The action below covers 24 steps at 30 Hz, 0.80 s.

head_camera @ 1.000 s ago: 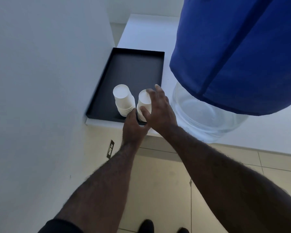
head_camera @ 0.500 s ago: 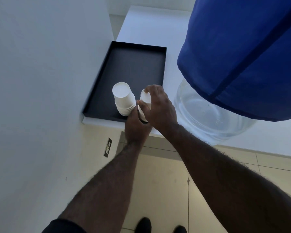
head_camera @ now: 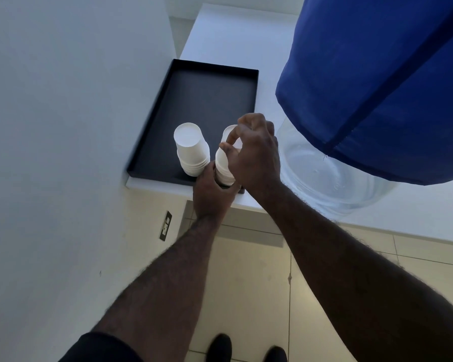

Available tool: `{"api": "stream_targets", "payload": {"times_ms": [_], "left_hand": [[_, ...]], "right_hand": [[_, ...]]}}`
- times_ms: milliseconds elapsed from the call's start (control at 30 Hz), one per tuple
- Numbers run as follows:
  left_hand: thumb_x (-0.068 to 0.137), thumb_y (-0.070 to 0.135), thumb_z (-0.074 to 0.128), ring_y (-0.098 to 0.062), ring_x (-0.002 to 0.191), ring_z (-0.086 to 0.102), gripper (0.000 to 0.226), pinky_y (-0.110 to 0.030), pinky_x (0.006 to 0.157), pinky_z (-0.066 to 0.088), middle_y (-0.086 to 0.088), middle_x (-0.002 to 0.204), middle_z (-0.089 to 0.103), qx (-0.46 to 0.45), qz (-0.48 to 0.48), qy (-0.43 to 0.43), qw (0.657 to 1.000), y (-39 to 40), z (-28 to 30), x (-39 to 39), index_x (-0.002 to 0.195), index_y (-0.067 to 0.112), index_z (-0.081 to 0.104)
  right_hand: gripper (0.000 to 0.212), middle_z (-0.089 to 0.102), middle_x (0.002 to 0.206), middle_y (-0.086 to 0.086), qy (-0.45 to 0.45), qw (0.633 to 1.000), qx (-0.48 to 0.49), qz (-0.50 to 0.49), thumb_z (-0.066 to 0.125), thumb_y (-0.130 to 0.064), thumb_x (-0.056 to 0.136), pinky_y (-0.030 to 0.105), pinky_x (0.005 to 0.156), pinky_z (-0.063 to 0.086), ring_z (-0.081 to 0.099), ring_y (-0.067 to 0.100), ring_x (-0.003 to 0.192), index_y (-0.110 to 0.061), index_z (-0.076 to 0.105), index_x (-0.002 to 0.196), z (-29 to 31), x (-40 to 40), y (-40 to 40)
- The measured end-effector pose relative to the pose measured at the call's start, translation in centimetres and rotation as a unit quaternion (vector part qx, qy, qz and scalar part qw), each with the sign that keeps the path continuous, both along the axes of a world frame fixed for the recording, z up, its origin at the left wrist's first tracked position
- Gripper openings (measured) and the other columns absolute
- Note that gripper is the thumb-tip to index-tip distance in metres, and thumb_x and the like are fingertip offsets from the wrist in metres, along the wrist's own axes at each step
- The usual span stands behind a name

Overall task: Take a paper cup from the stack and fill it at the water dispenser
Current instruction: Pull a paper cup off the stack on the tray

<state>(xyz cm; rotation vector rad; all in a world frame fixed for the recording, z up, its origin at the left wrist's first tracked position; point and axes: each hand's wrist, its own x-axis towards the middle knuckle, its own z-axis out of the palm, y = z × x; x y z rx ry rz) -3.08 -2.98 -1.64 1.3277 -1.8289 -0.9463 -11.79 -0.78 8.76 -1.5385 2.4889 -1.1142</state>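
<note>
Fingertips of the right hand (head_camera: 254, 152) pinch the top paper cup (head_camera: 226, 147) to peel it off while the left hand (head_camera: 212, 192) wraps the stack's base, steadying it at the black tray's (head_camera: 212, 100) near edge, left of the water bottle (head_camera: 324, 178).

My right hand (head_camera: 254, 155) hides most of the right-hand stack of white paper cups (head_camera: 223, 167); my left hand (head_camera: 211, 194) covers its base. The blue-covered clear water bottle (head_camera: 377, 87) runs off the frame's top and right.
</note>
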Motion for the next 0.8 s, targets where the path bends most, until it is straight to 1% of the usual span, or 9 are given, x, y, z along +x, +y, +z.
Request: {"api": "stream_targets", "payload": {"times_ms": [100,167,200,267,400,467,600,700,800], "left_hand": [[0.066,0.038,0.085,-0.024,0.099,0.066,0.066,-0.044,0.083,0.057,-0.002,0.109,0.072,-0.009,0.004,0.004,1.0,0.0,0.0,0.2,0.121,0.015,0.056],[0.066,0.039,0.086,-0.024,0.107,0.065,0.081,-0.043,0.089,0.056,-0.004,0.118,0.07,-0.017,0.003,0.006,1.0,0.1,0.1,0.3,0.134,0.014,0.049],[0.067,0.038,0.086,-0.024,0.111,0.064,0.084,-0.043,0.092,0.056,-0.005,0.121,0.069,-0.02,0.002,0.011,1.0,0.1,0.0,0.3,0.137,0.013,0.047],[0.07,0.037,0.085,-0.024,0.11,0.065,0.075,-0.045,0.091,0.056,-0.005,0.119,0.07,-0.018,0.0,0.028,0.999,0.1,0.0,0.4,0.134,0.014,0.052],[0.072,0.034,0.084,-0.024,0.104,0.066,0.062,-0.045,0.087,0.057,-0.003,0.112,0.072,-0.009,0.006,0.044,0.999,0.0,-0.1,0.5,0.126,0.016,0.058],[0.073,0.033,0.084,-0.022,0.106,0.066,0.064,-0.045,0.088,0.057,-0.003,0.114,0.071,-0.013,0.008,0.044,0.999,0.1,-0.1,0.6,0.128,0.016,0.057],[0.075,0.029,0.083,-0.021,0.118,0.062,0.075,-0.043,0.096,0.055,-0.003,0.128,0.067,-0.015,0.008,0.04,0.999,0.1,0.2,0.4,0.14,0.018,0.047],[0.076,0.028,0.082,-0.021,0.114,0.064,0.068,-0.044,0.093,0.056,-0.002,0.122,0.069,-0.004,0.005,0.049,0.999,0.0,0.3,0.3,0.136,0.018,0.051],[0.075,0.03,0.083,-0.022,0.11,0.065,0.064,-0.044,0.09,0.056,-0.003,0.117,0.07,-0.01,-0.002,0.044,0.999,-0.1,0.2,0.4,0.13,0.015,0.055]], "right_hand": [[0.017,0.058,0.112,0.002,-0.025,1.0,0.0,-0.01,0.077,-0.028,0.079,0.035,0.086,0.048,0.05,0.02,0.107,-0.013,0.07,0.084,0.5,-0.4,0.0],[0.017,0.058,0.11,0.0,-0.058,0.998,0.004,-0.012,0.078,-0.028,0.079,0.029,0.08,0.044,0.048,0.018,0.106,-0.014,0.071,0.084,0.7,-0.5,0.0],[0.017,0.058,0.11,0.0,-0.066,0.998,0.01,-0.014,0.077,-0.029,0.079,0.027,0.077,0.041,0.047,0.017,0.106,-0.014,0.071,0.084,0.6,-0.6,0.1],[0.017,0.057,0.111,-0.001,-0.08,0.996,0.019,-0.014,0.077,-0.029,0.079,0.024,0.075,0.037,0.047,0.017,0.107,-0.014,0.072,0.084,0.6,-0.7,0.1],[0.014,0.056,0.112,-0.001,-0.109,0.994,0.03,-0.007,0.077,-0.026,0.079,0.024,0.074,0.037,0.05,0.02,0.109,-0.014,0.071,0.082,0.4,-0.6,0.2],[0.015,0.056,0.113,0.0,-0.1,0.994,0.038,0.001,0.077,-0.025,0.08,0.024,0.075,0.039,0.052,0.021,0.109,-0.012,0.07,0.083,0.3,-0.5,0.2],[0.015,0.057,0.116,0.003,-0.049,0.997,0.055,0.026,0.075,-0.023,0.082,0.027,0.074,0.043,0.055,0.022,0.105,-0.01,0.069,0.086,0.7,-0.4,0.1],[0.014,0.057,0.115,0.001,-0.037,0.997,0.063,0.032,0.074,-0.023,0.083,0.027,0.074,0.044,0.057,0.022,0.101,-0.01,0.068,0.084,1.2,-0.2,0.0],[0.014,0.058,0.116,0.002,-0.036,0.997,0.059,0.025,0.073,-0.023,0.084,0.027,0.075,0.044,0.057,0.02,0.095,-0.01,0.068,0.088,1.8,-0.3,-0.1]]}}
